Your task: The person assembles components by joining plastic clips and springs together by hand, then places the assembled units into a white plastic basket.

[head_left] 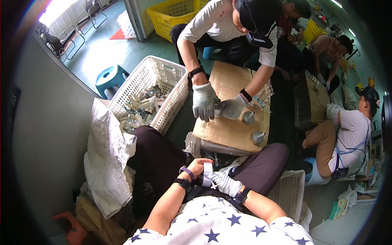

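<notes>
In my lap, my bare left hand (197, 167) closes on a smooth white rounded piece (207, 175), its exact kind unclear. My right hand (227, 183), in a striped white-grey knit glove, presses its fingers against the lower side of the same piece. A small pale cross-shaped bit (213, 186) shows beneath the gloved fingertips. Across from me, a co-worker's gloved hands (216, 104) meet over a cardboard-topped work surface (222, 134), handling a small pale part. Two grey round parts with pale stems (248, 117) stand near its right side.
A white crate (165, 116) of mixed small parts stands front left, beside a white woven sack (107, 163). A blue stool (111, 77) and yellow basket (171, 18) lie beyond. At my right is another white basket (288, 192); farther right, a person sits (347, 139).
</notes>
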The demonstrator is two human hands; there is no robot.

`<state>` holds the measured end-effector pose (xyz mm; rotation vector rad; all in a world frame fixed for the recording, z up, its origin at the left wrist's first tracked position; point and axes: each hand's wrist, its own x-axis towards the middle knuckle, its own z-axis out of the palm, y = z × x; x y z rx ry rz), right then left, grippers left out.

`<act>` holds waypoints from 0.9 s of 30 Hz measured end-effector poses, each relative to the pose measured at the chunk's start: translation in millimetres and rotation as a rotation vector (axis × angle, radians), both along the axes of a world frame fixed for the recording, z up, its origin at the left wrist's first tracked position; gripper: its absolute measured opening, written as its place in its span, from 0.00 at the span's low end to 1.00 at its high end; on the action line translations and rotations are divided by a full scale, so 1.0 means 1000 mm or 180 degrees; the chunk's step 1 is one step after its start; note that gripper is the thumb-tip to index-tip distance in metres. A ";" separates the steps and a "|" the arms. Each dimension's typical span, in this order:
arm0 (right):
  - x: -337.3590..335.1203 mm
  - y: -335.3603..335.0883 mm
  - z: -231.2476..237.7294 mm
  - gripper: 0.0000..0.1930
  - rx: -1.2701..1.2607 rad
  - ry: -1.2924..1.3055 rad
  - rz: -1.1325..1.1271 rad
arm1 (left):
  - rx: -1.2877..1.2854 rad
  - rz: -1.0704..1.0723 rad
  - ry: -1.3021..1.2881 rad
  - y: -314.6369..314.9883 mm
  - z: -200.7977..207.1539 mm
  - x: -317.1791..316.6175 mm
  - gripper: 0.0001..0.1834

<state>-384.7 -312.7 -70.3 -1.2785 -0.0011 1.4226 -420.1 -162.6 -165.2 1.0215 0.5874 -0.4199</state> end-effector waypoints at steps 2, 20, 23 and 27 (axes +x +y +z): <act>0.001 0.000 0.001 0.15 -0.0002 0.0007 0.0008 | 0.0029 -0.0024 -0.0009 0.000 -0.002 0.001 0.23; -0.008 -0.011 -0.063 0.16 -0.0058 0.0188 -0.0237 | 0.0084 -0.0124 0.0024 0.000 -0.005 0.000 0.12; -0.009 -0.012 -0.066 0.17 -0.0054 0.0103 -0.0265 | 0.0045 -0.0150 0.0048 -0.001 -0.003 0.001 0.13; -0.007 -0.009 -0.057 0.17 -0.0076 -0.0018 -0.0168 | 0.0157 -0.0208 0.0050 0.002 -0.013 -0.001 0.13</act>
